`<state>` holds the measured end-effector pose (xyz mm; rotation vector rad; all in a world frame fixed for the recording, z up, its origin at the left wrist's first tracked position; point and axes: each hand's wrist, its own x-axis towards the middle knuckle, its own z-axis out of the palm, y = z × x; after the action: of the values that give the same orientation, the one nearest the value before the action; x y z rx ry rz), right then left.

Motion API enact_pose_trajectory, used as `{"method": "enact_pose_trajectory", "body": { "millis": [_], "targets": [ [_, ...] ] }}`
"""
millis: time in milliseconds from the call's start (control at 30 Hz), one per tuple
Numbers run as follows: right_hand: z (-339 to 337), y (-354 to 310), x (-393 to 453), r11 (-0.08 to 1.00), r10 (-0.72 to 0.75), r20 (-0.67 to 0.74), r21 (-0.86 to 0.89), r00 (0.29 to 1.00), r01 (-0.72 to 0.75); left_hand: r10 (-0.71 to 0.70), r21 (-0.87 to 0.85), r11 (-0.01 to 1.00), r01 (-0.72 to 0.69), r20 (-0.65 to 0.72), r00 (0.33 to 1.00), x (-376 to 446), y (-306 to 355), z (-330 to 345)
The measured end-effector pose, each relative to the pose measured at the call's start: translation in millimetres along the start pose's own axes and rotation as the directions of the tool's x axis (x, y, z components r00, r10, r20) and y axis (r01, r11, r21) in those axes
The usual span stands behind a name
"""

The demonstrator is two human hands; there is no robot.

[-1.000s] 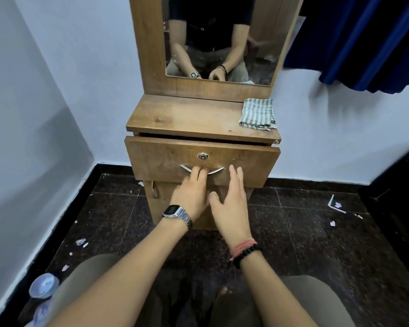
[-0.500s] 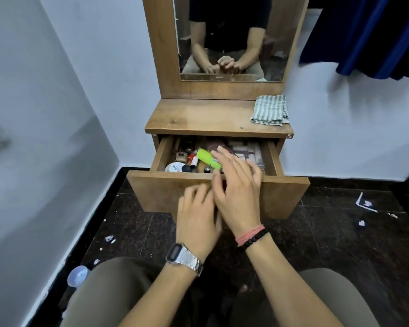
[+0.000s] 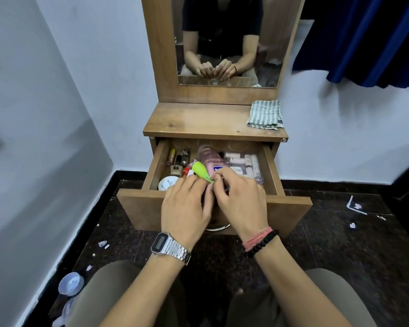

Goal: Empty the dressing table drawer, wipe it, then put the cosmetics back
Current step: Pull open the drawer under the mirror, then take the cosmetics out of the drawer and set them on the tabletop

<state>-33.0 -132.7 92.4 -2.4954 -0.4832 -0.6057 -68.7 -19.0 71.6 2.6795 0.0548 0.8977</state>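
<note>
Below the mirror (image 3: 224,41), the dressing table drawer (image 3: 213,204) stands pulled out over the dark floor, crowded with cosmetics: a pink bottle (image 3: 210,160) in the middle, a white round tin (image 3: 167,184) at the near left, pale tubes (image 3: 243,164) on the right. Over its near edge, the right hand (image 3: 240,199) curls its fingers onto a lime-green tube (image 3: 201,172), while the left hand (image 3: 187,206) reaches in just beside it with fingers bent; whether it grasps anything I cannot tell. A striped cloth (image 3: 265,114) lies folded on the tabletop's far right corner.
</note>
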Motion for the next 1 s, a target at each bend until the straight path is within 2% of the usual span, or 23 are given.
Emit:
{"method": "enact_pose_trajectory", "body": {
  "millis": [67, 233, 367, 500, 667, 833, 1000],
  "targets": [
    [-4.9, -1.4, 0.3, 1.000, 0.002, 0.020, -0.013, 1.000, -0.001, -0.009, 0.004, 1.000, 0.009, 0.012, 1.000, 3.1, 0.2, -2.2],
    [-14.0, 0.8, 1.9, 0.993, 0.060, 0.260, 0.087, 0.964, -0.085, -0.047, 0.083, 0.996, 0.036, 0.134, 0.990, -2.4, 5.8, -13.5],
    [-12.6, 6.9, 1.8, 0.981, 0.092, 0.354, 0.127, 0.931, -0.145, -0.043, 0.134, 0.991, 0.016, 0.201, 0.979, -0.1, 5.6, -20.7],
    [-14.8, 7.1, 0.5, 0.982, 0.092, 0.376, 0.117, 0.922, -0.145, -0.041, 0.153, 0.988, 0.007, 0.225, 0.974, 1.3, 5.1, -25.3],
    [-18.8, 5.0, -3.9, 0.985, 0.097, 0.352, 0.102, 0.931, -0.141, -0.146, 0.051, 0.989, 0.137, 0.252, 0.957, 5.2, 3.2, -24.9],
    [-27.0, 12.6, -9.7, 0.988, 0.125, 0.335, 0.049, 0.934, -0.150, -0.195, 0.027, 0.980, 0.197, 0.306, 0.932, 9.0, 1.8, -19.4],
    [-30.3, 19.8, -6.6, 0.964, 0.210, 0.360, 0.076, 0.909, -0.253, -0.149, 0.172, 0.981, 0.091, 0.363, 0.920, 29.1, 7.6, -17.6]
  ]
}}
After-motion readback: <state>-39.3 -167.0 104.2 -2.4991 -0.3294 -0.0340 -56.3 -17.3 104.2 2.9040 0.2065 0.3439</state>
